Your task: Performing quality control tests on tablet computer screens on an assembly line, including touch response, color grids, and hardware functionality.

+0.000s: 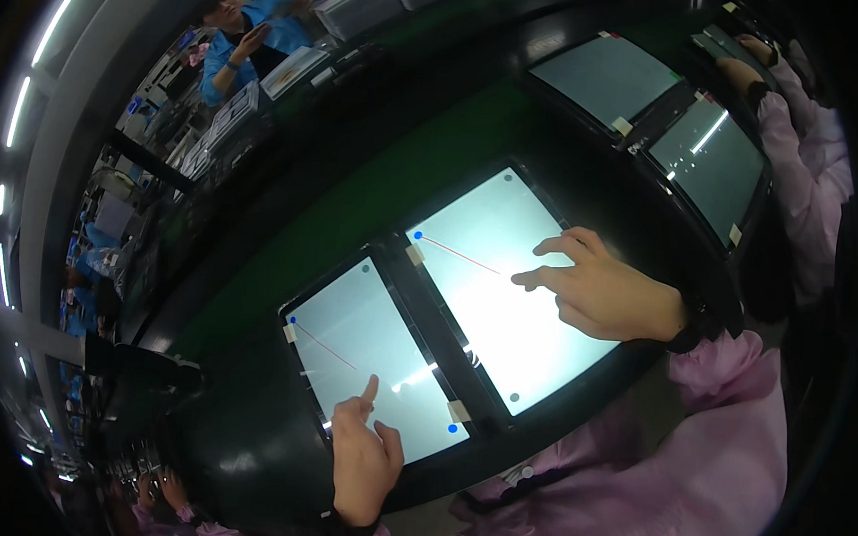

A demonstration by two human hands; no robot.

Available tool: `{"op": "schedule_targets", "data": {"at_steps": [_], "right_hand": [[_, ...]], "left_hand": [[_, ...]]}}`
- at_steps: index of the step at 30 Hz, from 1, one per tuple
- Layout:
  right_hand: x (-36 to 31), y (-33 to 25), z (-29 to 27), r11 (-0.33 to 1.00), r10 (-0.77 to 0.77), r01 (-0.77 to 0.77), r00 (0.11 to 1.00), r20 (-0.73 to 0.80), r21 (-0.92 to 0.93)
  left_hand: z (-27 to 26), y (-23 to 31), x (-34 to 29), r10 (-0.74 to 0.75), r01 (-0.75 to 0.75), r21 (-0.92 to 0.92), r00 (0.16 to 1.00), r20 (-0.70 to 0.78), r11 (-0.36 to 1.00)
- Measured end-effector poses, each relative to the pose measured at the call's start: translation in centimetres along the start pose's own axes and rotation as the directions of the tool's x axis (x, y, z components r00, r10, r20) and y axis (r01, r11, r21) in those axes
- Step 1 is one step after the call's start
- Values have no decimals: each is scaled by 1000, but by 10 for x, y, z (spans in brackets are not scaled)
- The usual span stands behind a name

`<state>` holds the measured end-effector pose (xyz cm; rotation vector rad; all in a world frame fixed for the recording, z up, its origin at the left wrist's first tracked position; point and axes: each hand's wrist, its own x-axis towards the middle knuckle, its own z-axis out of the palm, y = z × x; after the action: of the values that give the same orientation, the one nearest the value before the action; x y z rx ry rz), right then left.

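Two tablets with pale lit screens lie side by side before me, the left tablet (338, 298) dimmer than the bright right tablet (492, 213). A thin red line runs from a blue dot on each screen; grey dots mark some other corners. My left hand (364, 459) is over the lower part of the left tablet, index finger stretched out near the line's end, holding nothing. Above the right tablet my right hand (612, 291) points its index finger at the line's end, fingers apart and nothing in them. Whether either fingertip touches glass I cannot tell.
Two more tablets, a far tablet (606, 80) and a darker tablet (711, 174), lie at the back right by a co-worker's pink sleeve (796, 186). Across the dark bench (250, 252) a person in a blue jacket (219, 67) is near trays. Another worker's hands (171, 491) show lower left.
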<state>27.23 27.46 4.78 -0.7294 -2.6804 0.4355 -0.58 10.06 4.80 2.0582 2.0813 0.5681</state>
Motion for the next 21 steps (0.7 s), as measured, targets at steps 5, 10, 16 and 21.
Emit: {"op": "schedule_targets", "data": {"at_steps": [5, 10, 16, 21], "right_hand": [[-36, -10, -12, 988, 129, -130, 991, 16, 81], [-61, -9, -14, 991, 122, -123, 992, 13, 56], [-80, -10, -19, 989, 132, -133, 991, 19, 64], [-90, -11, -19, 986, 148, -150, 988, 33, 68]], "left_hand": [[11, 28, -18, -13, 13, 1, 996, 87, 1000], [20, 42, -34, 113, -109, -123, 993, 27, 986], [24, 55, -43, 166, -161, -91, 985, 54, 983], [19, 76, -45, 30, -23, -104, 998, 62, 994]]}}
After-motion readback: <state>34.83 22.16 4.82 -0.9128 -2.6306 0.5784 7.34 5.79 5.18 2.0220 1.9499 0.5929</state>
